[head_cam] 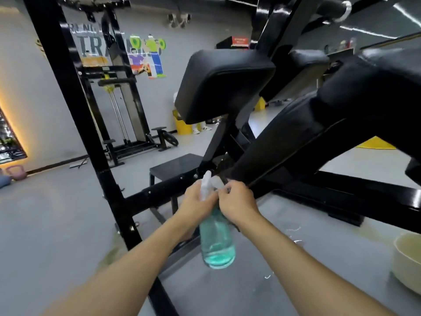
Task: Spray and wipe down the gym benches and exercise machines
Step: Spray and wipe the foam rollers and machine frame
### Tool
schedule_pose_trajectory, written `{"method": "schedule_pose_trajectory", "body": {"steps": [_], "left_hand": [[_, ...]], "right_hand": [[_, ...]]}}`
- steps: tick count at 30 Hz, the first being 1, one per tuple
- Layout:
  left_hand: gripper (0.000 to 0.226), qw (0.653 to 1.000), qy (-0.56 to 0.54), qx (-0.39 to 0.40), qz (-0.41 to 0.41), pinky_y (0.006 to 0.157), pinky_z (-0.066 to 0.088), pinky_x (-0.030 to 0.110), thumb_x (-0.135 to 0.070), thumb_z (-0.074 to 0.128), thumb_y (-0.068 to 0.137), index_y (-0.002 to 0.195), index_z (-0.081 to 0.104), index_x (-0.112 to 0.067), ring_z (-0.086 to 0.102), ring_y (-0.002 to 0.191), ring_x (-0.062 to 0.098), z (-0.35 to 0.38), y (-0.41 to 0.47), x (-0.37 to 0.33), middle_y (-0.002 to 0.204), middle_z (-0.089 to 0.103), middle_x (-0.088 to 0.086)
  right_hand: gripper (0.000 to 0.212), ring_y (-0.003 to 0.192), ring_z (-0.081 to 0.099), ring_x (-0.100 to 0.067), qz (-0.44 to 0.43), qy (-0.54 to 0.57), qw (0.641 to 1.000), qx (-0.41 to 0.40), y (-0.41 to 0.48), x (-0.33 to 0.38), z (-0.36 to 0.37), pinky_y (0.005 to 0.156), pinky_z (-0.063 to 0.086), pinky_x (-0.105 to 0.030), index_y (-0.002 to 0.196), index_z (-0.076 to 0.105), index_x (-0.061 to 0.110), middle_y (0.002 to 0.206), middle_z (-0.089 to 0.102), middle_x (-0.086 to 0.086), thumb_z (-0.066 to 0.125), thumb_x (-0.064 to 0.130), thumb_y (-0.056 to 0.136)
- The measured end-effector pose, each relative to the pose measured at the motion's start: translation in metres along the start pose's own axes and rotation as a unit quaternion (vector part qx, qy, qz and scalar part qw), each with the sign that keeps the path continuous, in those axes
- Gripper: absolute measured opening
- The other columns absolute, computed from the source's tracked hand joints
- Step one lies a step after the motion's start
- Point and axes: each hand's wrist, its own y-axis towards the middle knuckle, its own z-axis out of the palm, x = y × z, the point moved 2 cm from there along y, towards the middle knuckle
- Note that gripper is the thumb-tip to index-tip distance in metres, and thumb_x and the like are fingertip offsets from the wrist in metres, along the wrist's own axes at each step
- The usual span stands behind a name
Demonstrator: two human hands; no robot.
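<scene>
A clear spray bottle (216, 242) with teal liquid and a white trigger head hangs in front of me at centre. My left hand (196, 204) grips its neck just below the head. My right hand (237, 201) pinches the white nozzle from the right. Behind them stands a black exercise machine with a square black pad (223, 85) raised on a post and a long sloped black pad (296, 142) running up to the right. No cloth is in view.
A thick black frame post (75, 110) slants down the left, with a cross beam (164, 190) below my hands. A small black step platform (175, 165) sits behind. A cable machine (120, 110) stands by the far wall. A cream basin (407, 261) rests on the floor at right.
</scene>
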Motion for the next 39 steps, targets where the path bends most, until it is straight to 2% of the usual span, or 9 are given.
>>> {"method": "schedule_pose_trajectory", "body": {"steps": [4, 7, 13, 19, 24, 31, 34, 36, 39], "left_hand": [[0.008, 0.992, -0.041, 0.075, -0.095, 0.07, 0.056, 0.04, -0.011, 0.057, 0.087, 0.09, 0.06, -0.004, 0.067, 0.075, 0.025, 0.008, 0.004, 0.041, 0.081, 0.066, 0.014], [0.01, 0.984, -0.011, 0.089, -0.152, 0.088, 0.055, 0.054, -0.008, 0.053, 0.092, 0.096, 0.061, -0.006, 0.067, 0.09, 0.033, 0.017, 0.008, 0.079, 0.095, 0.068, 0.017], [0.012, 0.968, 0.111, 0.103, -0.201, 0.064, 0.049, 0.034, -0.006, 0.057, 0.09, 0.093, 0.066, 0.002, 0.059, 0.074, 0.024, 0.034, 0.015, 0.138, 0.089, 0.066, 0.02], [0.022, 0.941, 0.241, 0.116, -0.206, 0.052, 0.053, 0.031, -0.01, 0.067, 0.086, 0.106, 0.062, -0.003, 0.068, 0.086, 0.029, 0.049, 0.016, 0.172, 0.103, 0.064, 0.011], [0.014, 0.93, 0.276, 0.118, -0.212, 0.075, 0.055, 0.039, -0.011, 0.058, 0.089, 0.101, 0.058, -0.005, 0.066, 0.1, 0.035, 0.057, 0.015, 0.183, 0.105, 0.065, 0.015], [0.015, 0.971, 0.168, 0.088, -0.143, 0.068, 0.061, 0.05, -0.002, 0.055, 0.087, 0.089, 0.068, 0.006, 0.071, 0.079, 0.036, 0.035, 0.039, 0.156, 0.083, 0.072, 0.019], [0.012, 0.983, 0.161, 0.063, -0.057, 0.054, 0.05, 0.043, -0.007, 0.059, 0.074, 0.065, 0.058, 0.001, 0.05, 0.059, 0.025, 0.008, 0.047, 0.115, 0.059, 0.058, 0.006], [0.007, 0.986, 0.161, 0.041, -0.006, 0.052, 0.041, 0.034, -0.008, 0.055, 0.068, 0.065, 0.055, -0.001, 0.045, 0.059, 0.016, -0.013, 0.05, 0.079, 0.059, 0.055, 0.006], [0.025, 0.983, 0.164, -0.01, 0.079, 0.061, 0.047, 0.02, 0.004, 0.054, 0.083, 0.086, 0.067, -0.017, 0.062, 0.072, 0.005, -0.042, 0.057, 0.026, 0.078, 0.068, -0.004]], "right_hand": [[0.036, 0.111, 0.06, -0.036, 0.066, 0.02, 0.997, 0.021, 0.008, -0.027, 0.021, 0.092, 0.051, -0.04, 0.117, 0.063, 0.002, 0.121, 0.064, -0.019, 0.042, 0.025, 0.1], [0.042, 0.109, 0.061, -0.039, 0.103, 0.024, 0.994, 0.033, 0.014, -0.04, 0.037, 0.089, 0.053, -0.042, 0.114, 0.063, 0.001, 0.121, 0.063, -0.022, 0.037, 0.031, 0.1], [0.045, 0.074, 0.061, -0.031, 0.194, 0.025, 0.972, 0.131, 0.018, -0.058, 0.06, 0.038, 0.039, -0.019, 0.126, 0.053, -0.004, 0.135, 0.047, -0.018, 0.057, 0.016, 0.085], [0.06, 0.105, 0.063, -0.041, 0.19, 0.04, 0.972, 0.133, 0.027, -0.079, 0.082, 0.057, 0.049, -0.034, 0.131, 0.038, 0.003, 0.125, 0.055, -0.024, 0.056, 0.006, 0.074], [0.024, 0.093, 0.067, -0.031, 0.132, -0.006, 0.986, 0.097, 0.029, -0.083, 0.082, 0.075, 0.058, -0.041, 0.1, 0.064, 0.005, 0.1, 0.068, -0.014, 0.072, 0.013, 0.079], [0.014, 0.09, 0.066, -0.026, 0.066, 0.013, 0.996, 0.059, 0.025, -0.039, 0.062, 0.078, 0.06, -0.044, 0.102, 0.067, 0.012, 0.097, 0.068, -0.008, 0.065, 0.02, 0.09], [0.014, 0.08, 0.065, -0.026, 0.051, 0.078, 0.995, 0.035, 0.022, -0.017, 0.056, 0.066, 0.056, -0.039, 0.096, 0.067, 0.008, 0.088, 0.069, -0.009, 0.055, 0.014, 0.089], [0.017, 0.074, 0.059, -0.022, 0.036, 0.124, 0.991, 0.02, 0.021, 0.002, 0.052, 0.061, 0.05, -0.033, 0.096, 0.065, 0.009, 0.083, 0.065, -0.004, 0.05, 0.011, 0.088], [0.03, 0.095, 0.062, -0.018, -0.019, 0.176, 0.984, -0.03, 0.024, 0.035, 0.039, 0.08, 0.056, -0.034, 0.121, 0.055, 0.016, 0.107, 0.063, -0.002, 0.053, 0.009, 0.092]]}}
